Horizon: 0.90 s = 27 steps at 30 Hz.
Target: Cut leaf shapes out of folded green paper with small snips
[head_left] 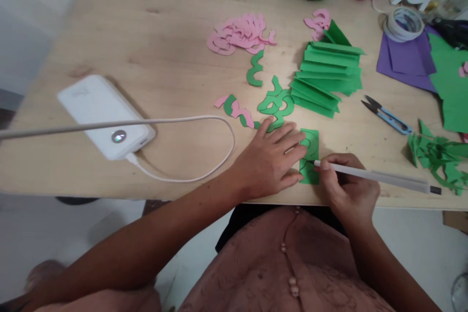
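"How is the right hand (351,190)?"
"Closed around a white pen (387,179), its tip at a small green slip (311,175) just left of that hand."
"And the left hand (268,161)?"
"Open, palm down, fingers spread, fingertips over the slip's near side. So the slip lies between both hands."
"Anything about them?"
"Green cutouts (277,90) just beyond the left hand's fingers, pink cutouts (243,34) farther past those. Blue-handled snips (391,118) lie beyond the right hand; a white power bank (98,102) sits well left of the left hand."
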Tool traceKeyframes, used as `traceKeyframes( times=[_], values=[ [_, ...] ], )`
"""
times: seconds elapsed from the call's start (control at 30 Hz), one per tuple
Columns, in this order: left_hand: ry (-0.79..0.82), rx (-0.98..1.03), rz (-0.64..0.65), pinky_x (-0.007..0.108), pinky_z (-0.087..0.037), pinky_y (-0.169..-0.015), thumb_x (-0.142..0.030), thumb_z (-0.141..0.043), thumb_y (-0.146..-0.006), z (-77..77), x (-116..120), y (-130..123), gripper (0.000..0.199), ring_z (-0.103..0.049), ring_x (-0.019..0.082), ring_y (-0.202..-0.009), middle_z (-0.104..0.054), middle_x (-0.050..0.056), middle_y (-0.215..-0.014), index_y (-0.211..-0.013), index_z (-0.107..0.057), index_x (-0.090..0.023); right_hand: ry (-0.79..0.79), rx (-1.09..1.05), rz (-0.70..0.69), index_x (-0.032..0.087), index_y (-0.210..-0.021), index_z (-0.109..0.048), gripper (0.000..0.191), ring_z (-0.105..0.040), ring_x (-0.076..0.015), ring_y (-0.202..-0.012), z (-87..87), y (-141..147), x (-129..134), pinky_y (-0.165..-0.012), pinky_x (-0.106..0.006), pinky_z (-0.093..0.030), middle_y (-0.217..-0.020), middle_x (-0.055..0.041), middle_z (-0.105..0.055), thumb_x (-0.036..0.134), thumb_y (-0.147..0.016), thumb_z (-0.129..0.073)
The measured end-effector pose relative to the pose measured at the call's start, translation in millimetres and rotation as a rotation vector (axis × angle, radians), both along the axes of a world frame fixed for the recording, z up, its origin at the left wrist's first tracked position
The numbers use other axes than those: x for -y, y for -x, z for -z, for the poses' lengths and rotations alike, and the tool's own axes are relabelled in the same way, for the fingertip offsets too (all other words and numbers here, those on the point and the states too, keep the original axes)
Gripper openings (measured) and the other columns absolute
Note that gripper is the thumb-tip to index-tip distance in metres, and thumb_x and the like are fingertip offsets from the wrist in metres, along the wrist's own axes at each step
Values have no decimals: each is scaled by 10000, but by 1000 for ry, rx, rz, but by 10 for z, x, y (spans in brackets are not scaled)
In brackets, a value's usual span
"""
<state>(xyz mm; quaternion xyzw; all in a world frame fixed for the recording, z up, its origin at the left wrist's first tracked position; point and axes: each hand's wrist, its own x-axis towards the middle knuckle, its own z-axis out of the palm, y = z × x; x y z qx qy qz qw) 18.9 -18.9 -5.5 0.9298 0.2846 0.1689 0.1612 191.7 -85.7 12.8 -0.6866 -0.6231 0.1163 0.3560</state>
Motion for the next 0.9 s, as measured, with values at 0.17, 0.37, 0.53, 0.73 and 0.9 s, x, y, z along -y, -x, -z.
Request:
traceKeyframes(
  times=[0.17, 0.37, 0.53, 0.73, 0.9],
  values=[
    [-9, -3, -4, 558, -191, -1118, -438, -491, -892, 5, -2, -1, 386, -345, 300, -1356, -516, 100, -1386, -1156, -585, -174, -3, 5, 5, 191, -731, -608, 130, -553, -127, -492, -1, 2, -2, -425, -238, -427, -621, -4, -631, 265, -837, -602],
    [-13, 9, 2, 570, -194, -1111, -431, -513, -883, 12, -8, 0, 389, -353, 305, -1348, -520, 105, -1382, -1159, -584, -167, -9, 36, -16, 187, -732, -606, 152, -561, -129, -498, -1, -8, -11, -437, -236, -434, -617, -4, -632, 285, -848, -594],
    [-8, 6, 5, 575, -188, -1109, -443, -497, -890, 12, -5, 1, 401, -350, 306, -1349, -518, 104, -1385, -1162, -579, -160, -15, 51, -33, 183, -726, -609, 143, -559, -124, -480, -3, -4, -9, -424, -229, -421, -606, -1, -635, 265, -842, -596],
    [-10, 10, 3, 570, -194, -1109, -432, -505, -887, 11, -9, -1, 387, -357, 303, -1346, -527, 107, -1374, -1153, -589, -164, -12, 57, -47, 179, -715, -605, 125, -547, -109, -466, -23, -4, 0, -414, -213, -406, -589, 7, -624, 224, -831, -601],
    [-19, 14, -2, 568, -200, -1109, -441, -511, -881, 16, -9, 1, 391, -359, 305, -1344, -530, 107, -1370, -1149, -590, -168, -7, 46, -60, 179, -720, -605, 116, -558, -109, -478, -27, -14, 14, -427, -209, -419, -598, 6, -631, 218, -829, -601]
  ],
)
